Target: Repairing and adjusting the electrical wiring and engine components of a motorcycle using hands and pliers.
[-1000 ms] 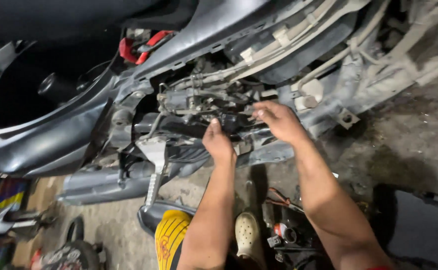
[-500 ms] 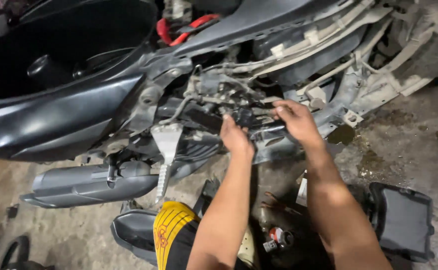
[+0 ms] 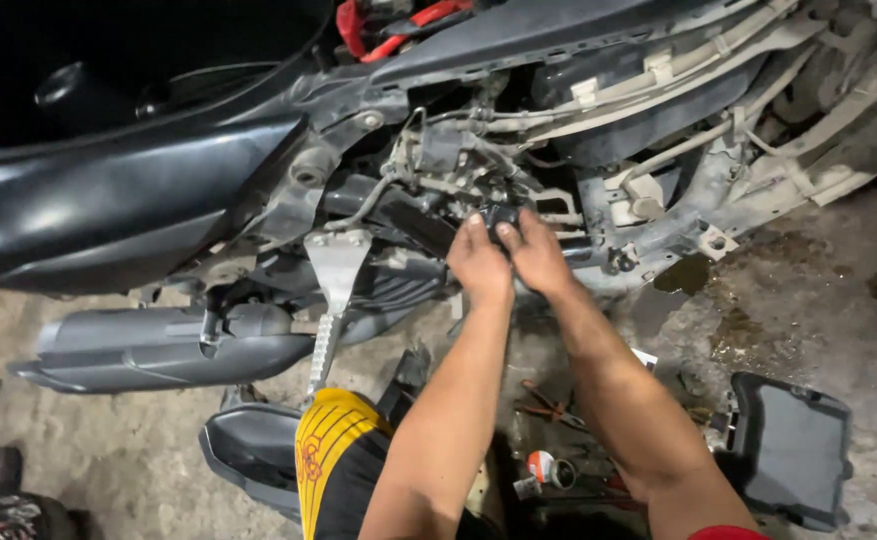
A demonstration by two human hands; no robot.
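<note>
A stripped scooter with glossy black body panels (image 3: 128,200) filled the top of my view, its frame, hoses and wiring laid bare. Below it ran a long grey metal exhaust muffler (image 3: 158,345), above a stained concrete floor (image 3: 808,300). A flat black plastic cover (image 3: 793,450) lay on the floor to the right, and red-handled pliers (image 3: 548,410) lay among small tools between my forearms.

Both my arms reached forward and up, wrists nearly touching, into the middle of the exposed frame. My left hand (image 3: 478,265) and right hand (image 3: 538,255) met on a small black plastic connector block (image 3: 498,215) seated among the wires. Fingertips of both hands pinched it narrowly; thumbs sat on top.

I judged the block light, rigid and somewhat brittle, probably greasy, tethered by stiff wiring. It seemed best held by its body, not the wires.
</note>
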